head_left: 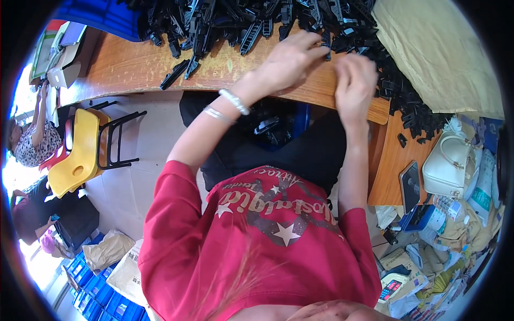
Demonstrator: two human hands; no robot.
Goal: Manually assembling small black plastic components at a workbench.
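My left hand (293, 58) reaches over the front of the wooden table (128, 64), its fingers bent and pressed together. At its fingertips is a narrow black plastic part (326, 47), which it seems to pinch. Just to the right, my right hand (355, 77) hovers by the table edge with fingers curled; motion smears it, and I cannot tell whether it holds anything. Beyond both hands lies a heap of black plastic parts (230, 24), some long and ladder-like. One loose black piece (174, 74) lies nearer the edge, left of my left hand.
A blue bin (112, 18) stands far left, and another blue bin (301, 119) with black parts sits below the table edge. Tan sheeting (439, 48) borders the right-hand heap. A phone (410, 186) and white handbag (448, 165) lie right. Left are a yellow chair (80, 152) and other people.
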